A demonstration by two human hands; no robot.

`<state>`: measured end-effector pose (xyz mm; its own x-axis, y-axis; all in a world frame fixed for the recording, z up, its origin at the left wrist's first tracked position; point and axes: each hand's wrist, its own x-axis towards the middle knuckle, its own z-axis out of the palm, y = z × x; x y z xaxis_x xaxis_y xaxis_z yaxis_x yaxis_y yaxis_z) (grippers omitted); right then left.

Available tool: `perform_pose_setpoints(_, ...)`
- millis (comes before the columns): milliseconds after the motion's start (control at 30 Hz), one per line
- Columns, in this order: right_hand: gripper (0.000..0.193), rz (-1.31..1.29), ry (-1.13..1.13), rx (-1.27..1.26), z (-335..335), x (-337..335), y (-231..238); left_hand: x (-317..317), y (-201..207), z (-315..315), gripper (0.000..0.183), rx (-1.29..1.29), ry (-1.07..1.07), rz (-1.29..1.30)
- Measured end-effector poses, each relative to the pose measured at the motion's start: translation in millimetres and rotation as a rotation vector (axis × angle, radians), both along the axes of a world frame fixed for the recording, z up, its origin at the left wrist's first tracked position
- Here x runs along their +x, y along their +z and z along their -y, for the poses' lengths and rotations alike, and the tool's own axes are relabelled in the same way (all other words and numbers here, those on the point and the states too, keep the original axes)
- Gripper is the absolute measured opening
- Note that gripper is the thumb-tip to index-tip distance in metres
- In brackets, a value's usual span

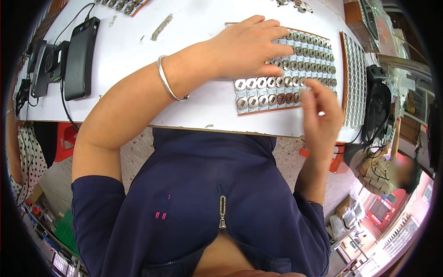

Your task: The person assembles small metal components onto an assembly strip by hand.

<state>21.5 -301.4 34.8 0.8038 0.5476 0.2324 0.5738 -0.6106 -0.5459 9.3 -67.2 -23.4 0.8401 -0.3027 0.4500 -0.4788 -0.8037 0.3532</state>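
A flat board [267,111] with an orange-brown edge carries rows of round silver metal pieces [262,82], many with a small dark rectangle on top. My left hand [251,48] lies palm down over the upper left part of the board, fingers spread and pointing right. It hides the pieces beneath it. At the board's lower right, my right hand [321,111] is curled, thumb and forefinger close together beside the pieces. A small bright spot shows among its fingers; I cannot tell whether it is a held thing. A few pieces in the lower rows look browner.
A second board of round pieces [354,83] stands along the table's right side. Another board [124,5] lies at the far left. A black power bank [82,60] with cables sits left. Loose metal parts [295,4] lie at the back. Co-workers sit on both sides.
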Motion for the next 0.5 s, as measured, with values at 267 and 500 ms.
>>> perform_pose_setpoints(267, 0.032, 0.09, -0.198, -0.196, 63.0, 77.6, -18.9, 2.0, 1.0, -0.4, 0.049, 0.025, -0.041, 0.022)
perform_pose_setpoints(500, 0.039, 0.104, -0.217, -0.286, 54.4, 107.2, -16.1, 5.9, 8.4, -3.1, 0.052, -0.011, -0.045, -0.005)
